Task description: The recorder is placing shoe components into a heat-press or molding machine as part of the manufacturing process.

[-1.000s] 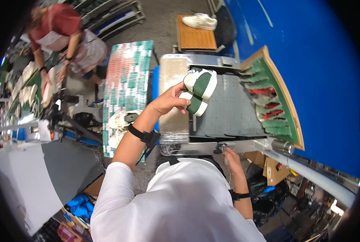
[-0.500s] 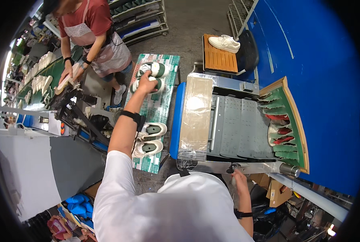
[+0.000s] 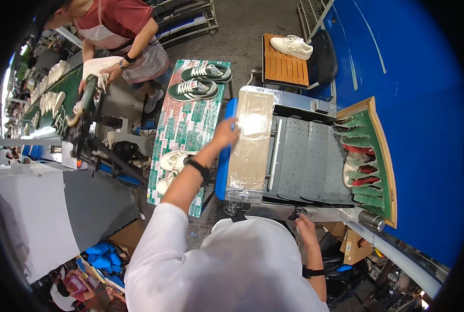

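Note:
My left hand [image 3: 225,133] hangs beside the taped near-left end of a metal conveyor machine [image 3: 251,148], fingers partly spread, a little blurred, with nothing visible in them. My right hand [image 3: 306,230] is closed at a small black knob [image 3: 296,213] on the machine's front side rail. Beyond my left hand, a green sneaker with white stripes [image 3: 194,90] and its green mate [image 3: 207,73] sit side by side at the far end of a patterned narrow table [image 3: 182,122]. Cream shoes [image 3: 173,160] rest at the table's near end, partly hidden by my forearm.
At upper left a co-worker [image 3: 120,31] handles a white shoe [image 3: 101,66] over a stand. Past the machine, a cream sneaker [image 3: 292,47] lies on a slatted wooden stand [image 3: 284,67]. Torn green and red strips [image 3: 364,161] hang at the machine's right opening, before a blue wall [image 3: 424,130].
My left hand has let go of the green sneakers and moved right to the machine's taped end. My right hand stays at the knob. The co-worker has shifted the white shoe.

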A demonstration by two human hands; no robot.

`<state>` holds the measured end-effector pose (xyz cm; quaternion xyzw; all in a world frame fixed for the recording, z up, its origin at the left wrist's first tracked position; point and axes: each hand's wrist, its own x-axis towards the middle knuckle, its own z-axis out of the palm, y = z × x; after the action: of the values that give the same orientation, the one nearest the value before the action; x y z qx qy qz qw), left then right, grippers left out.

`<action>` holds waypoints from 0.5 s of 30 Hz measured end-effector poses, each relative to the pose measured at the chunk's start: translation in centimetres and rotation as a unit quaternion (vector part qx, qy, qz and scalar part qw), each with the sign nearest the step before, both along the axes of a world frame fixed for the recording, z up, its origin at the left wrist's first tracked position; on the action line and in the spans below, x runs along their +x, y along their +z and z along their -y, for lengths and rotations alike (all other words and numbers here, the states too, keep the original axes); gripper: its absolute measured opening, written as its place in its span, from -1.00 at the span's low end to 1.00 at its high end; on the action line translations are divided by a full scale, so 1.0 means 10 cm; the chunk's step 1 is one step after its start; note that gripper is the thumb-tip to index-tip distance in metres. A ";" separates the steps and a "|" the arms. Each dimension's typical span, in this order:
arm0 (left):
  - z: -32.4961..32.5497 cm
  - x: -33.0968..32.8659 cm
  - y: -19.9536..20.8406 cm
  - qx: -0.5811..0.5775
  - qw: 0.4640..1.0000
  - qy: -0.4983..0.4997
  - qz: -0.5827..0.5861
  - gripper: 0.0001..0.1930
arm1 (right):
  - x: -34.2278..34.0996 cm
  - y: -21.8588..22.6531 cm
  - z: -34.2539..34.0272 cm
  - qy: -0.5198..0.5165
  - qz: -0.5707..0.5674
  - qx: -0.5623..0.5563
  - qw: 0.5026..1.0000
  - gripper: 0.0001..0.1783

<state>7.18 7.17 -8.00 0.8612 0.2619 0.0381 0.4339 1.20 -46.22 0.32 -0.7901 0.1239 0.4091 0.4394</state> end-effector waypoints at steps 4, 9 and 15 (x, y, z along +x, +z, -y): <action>1.00 -0.37 0.28 -0.049 0.985 -0.166 -0.029 -0.45 | 0.00 0.00 -0.02 0.109 0.060 -0.020 0.992 -0.26; 1.59 -0.71 0.10 0.093 0.983 -0.158 0.008 -0.47 | 0.04 0.06 -0.24 0.124 0.027 -0.022 0.992 -0.24; 2.39 -0.04 0.38 -0.019 0.965 -0.262 0.000 -0.60 | 0.13 0.30 0.09 0.094 0.000 -0.014 0.995 -0.36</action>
<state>6.73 -16.76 -4.21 0.8915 0.0279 -0.0815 0.4447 2.54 -47.07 3.29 -0.8043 0.0543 0.4469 0.3880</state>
